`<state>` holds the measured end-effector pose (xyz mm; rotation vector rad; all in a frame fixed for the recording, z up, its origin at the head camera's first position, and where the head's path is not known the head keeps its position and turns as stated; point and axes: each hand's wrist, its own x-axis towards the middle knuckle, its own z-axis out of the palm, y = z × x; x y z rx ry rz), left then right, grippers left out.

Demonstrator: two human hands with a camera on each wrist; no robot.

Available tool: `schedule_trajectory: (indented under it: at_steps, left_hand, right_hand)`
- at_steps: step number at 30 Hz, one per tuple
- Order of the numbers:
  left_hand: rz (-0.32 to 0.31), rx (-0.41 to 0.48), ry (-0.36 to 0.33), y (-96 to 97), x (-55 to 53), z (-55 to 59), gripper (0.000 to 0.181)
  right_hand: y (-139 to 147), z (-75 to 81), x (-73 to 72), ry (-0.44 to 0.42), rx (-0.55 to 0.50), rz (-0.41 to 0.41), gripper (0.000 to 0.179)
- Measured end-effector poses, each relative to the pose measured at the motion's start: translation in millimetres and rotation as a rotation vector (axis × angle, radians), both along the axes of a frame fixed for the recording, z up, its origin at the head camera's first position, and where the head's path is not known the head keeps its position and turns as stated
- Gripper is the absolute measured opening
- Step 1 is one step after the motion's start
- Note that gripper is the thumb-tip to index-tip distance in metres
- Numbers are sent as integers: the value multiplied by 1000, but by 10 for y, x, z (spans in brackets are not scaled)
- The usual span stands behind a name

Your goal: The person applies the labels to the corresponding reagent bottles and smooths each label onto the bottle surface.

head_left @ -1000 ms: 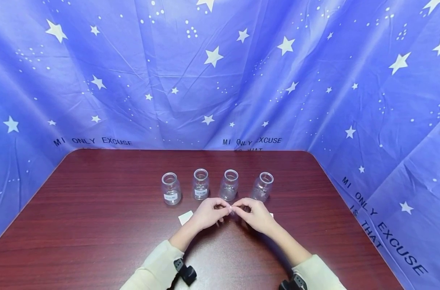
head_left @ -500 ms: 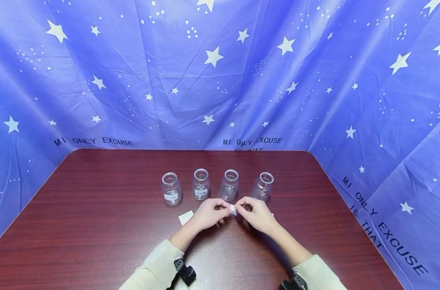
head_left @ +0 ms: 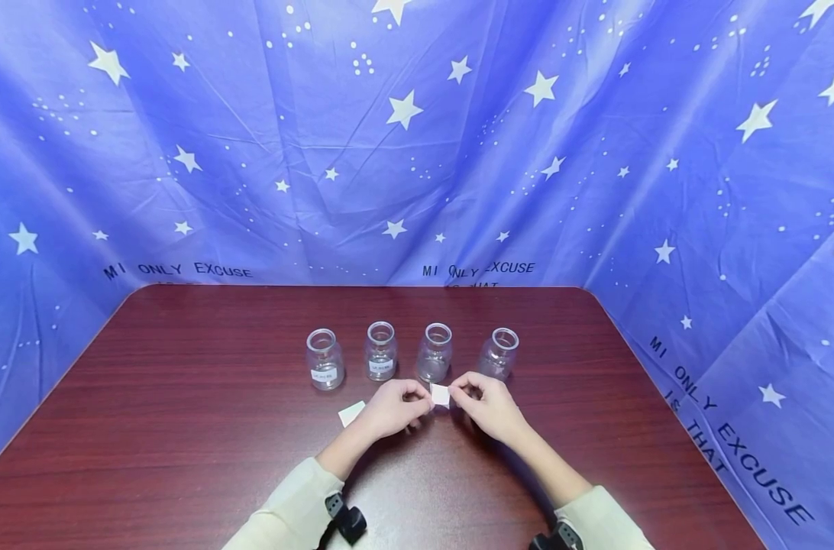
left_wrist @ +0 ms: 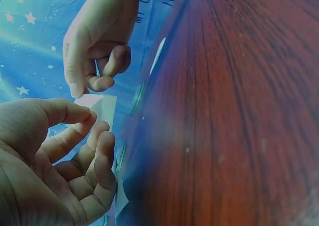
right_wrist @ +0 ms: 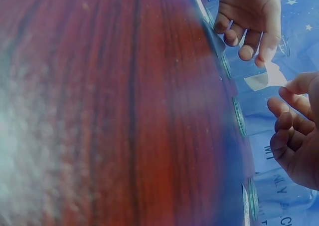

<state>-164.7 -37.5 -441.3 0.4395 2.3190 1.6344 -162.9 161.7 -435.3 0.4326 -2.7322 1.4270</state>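
Note:
In the head view both hands meet in front of a row of clear glass jars, with a small white square label (head_left: 441, 395) stretched between them. My left hand (head_left: 392, 406) pinches its left edge between thumb and forefinger. At the upper right corner, the right hand (head_left: 489, 403) pinches it with thumb and fingertip. The left wrist view shows the label (left_wrist: 101, 105) held above the table, with a lighter and a darker area. Printed white labels are on the leftmost jar (head_left: 324, 357) and the jar beside it (head_left: 381, 350); the third jar (head_left: 434, 353) and rightmost jar (head_left: 501, 353) show none.
A white piece of paper (head_left: 351, 413) lies beside the left wrist, partly covered by it. The dark red wood table (head_left: 183, 428) reaches back to a blue star-patterned curtain (head_left: 362, 153). Black cameras are strapped to both sleeves.
The fingertips have drawn apart from almost touching, and the label has come into view between them, now facing the head camera. The jars have stayed in place.

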Motion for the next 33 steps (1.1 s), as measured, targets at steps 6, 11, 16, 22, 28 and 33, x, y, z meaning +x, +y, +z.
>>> schedule_trajectory:
  at_steps: [6,11,16,22,28,33]
  left_hand:
    - [-1,-22,12,-19,5,-22,12]
    - [-3,-20,18,-24,21,-14,12]
    - [4,-30,13,-32,28,-4,11]
    - [4,-38,14,-43,27,-6,11]
    - [8,-44,21,-52,28,-4,10]
    - [12,-54,28,-51,24,-9,10]
  right_hand:
    - [12,-1,-6,7,-33,-25,10]
    - [30,-11,-15,9,-45,-59,9]
    - [46,-24,-36,-11,-79,-98,9]
    - [26,91,5,-21,-108,-136,9]
    - [93,3,-53,3,-156,-171,9]
    - [126,17,-68,0,-202,-200,11]
